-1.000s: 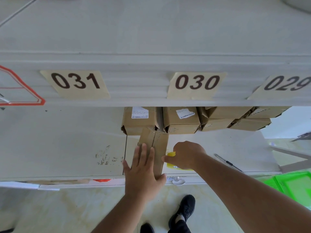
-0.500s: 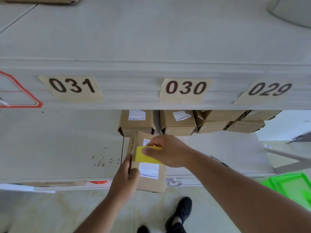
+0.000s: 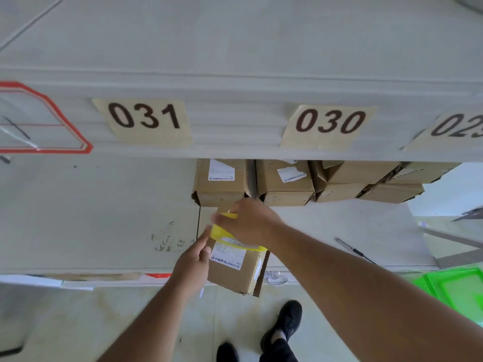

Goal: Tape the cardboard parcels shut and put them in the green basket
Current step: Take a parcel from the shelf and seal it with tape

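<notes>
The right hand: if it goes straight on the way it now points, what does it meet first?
Probably the left hand: the right hand, gripping the yellow tape roll, points left across the brown cardboard parcel. Depth is unclear.

Both forearms were bare to the lower frame edge, with no sleeve, watch, band or ring visible on either. The left hand (image 3: 194,259) and the right hand (image 3: 248,223) were ungloved. Below them, 2 black low-cut lace-up shoes showed: the right black shoe (image 3: 283,323) was seen nearly whole, with a pale sock at the ankle, and the left black shoe (image 3: 226,352) was cut off by the frame edge. Dark trouser fabric covered the ankles.
</notes>
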Demonstrator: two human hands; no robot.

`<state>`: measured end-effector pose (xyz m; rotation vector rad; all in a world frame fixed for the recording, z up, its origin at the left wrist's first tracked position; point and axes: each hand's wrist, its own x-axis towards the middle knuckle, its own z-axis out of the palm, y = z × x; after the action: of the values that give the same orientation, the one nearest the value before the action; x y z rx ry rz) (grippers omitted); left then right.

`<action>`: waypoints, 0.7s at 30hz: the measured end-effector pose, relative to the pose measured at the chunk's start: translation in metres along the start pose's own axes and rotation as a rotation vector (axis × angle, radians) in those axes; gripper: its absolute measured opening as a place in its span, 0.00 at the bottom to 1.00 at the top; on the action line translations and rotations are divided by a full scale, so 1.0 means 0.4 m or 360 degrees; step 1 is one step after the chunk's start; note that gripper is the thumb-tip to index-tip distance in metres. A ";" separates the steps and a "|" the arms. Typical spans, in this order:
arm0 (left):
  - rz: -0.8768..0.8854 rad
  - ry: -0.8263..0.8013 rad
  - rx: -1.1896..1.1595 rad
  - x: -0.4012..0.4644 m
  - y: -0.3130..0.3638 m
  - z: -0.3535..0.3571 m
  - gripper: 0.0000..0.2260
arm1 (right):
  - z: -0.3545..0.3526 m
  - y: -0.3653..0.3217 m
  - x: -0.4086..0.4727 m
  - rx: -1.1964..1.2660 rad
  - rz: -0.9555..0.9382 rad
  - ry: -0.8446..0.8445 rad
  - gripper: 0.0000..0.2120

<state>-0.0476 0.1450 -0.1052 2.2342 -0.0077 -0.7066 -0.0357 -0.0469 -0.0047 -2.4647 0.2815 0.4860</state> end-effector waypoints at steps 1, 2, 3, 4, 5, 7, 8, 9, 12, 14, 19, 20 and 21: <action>0.0006 -0.0013 -0.0017 0.002 0.002 -0.001 0.21 | -0.009 0.030 -0.016 -0.0129 0.0042 0.0012 0.28; 0.0018 -0.0026 -0.0029 0.004 0.002 0.002 0.22 | -0.018 0.062 -0.033 -0.0245 0.0096 0.0010 0.29; 0.0037 -0.0037 -0.0041 0.003 0.003 0.006 0.22 | -0.026 0.088 -0.050 -0.0332 0.0155 -0.0005 0.30; 0.0049 -0.0040 -0.0051 0.003 0.004 0.011 0.22 | -0.030 0.105 -0.064 -0.0391 0.0203 -0.0022 0.30; 0.0054 -0.0041 -0.0056 0.004 0.005 0.016 0.22 | -0.029 0.114 -0.070 -0.0428 0.0228 -0.0029 0.30; 0.0058 -0.0037 -0.0035 0.012 0.007 0.020 0.23 | -0.026 0.115 -0.074 -0.0473 0.0242 -0.0020 0.28; 0.0069 -0.0036 -0.0011 0.016 0.006 0.019 0.22 | -0.027 0.113 -0.075 -0.0522 0.0241 -0.0016 0.28; 0.0080 -0.0038 0.0012 0.022 0.003 0.017 0.23 | -0.032 0.114 -0.076 -0.0592 0.0235 -0.0025 0.28; 0.0091 -0.0056 0.0067 0.036 -0.006 0.015 0.23 | -0.050 0.148 -0.085 -0.0680 0.0330 -0.0108 0.25; 0.0099 -0.0057 0.0111 0.037 -0.009 0.016 0.23 | -0.036 0.177 -0.089 -0.0643 0.0408 -0.0136 0.24; 0.0113 -0.0050 0.0150 0.025 -0.001 0.014 0.23 | 0.018 0.217 -0.089 -0.0635 0.0451 -0.0092 0.27; 0.0110 -0.0051 0.0159 0.023 0.003 0.012 0.23 | 0.023 0.222 -0.088 -0.0639 0.0451 -0.0087 0.28; 0.0112 -0.0054 0.0169 0.021 0.007 0.012 0.23 | 0.026 0.226 -0.086 -0.0646 0.0453 -0.0084 0.28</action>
<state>-0.0421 0.1381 -0.1101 2.3103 -0.1428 -0.7207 -0.0977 -0.1094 -0.0460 -2.8115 0.5643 0.7937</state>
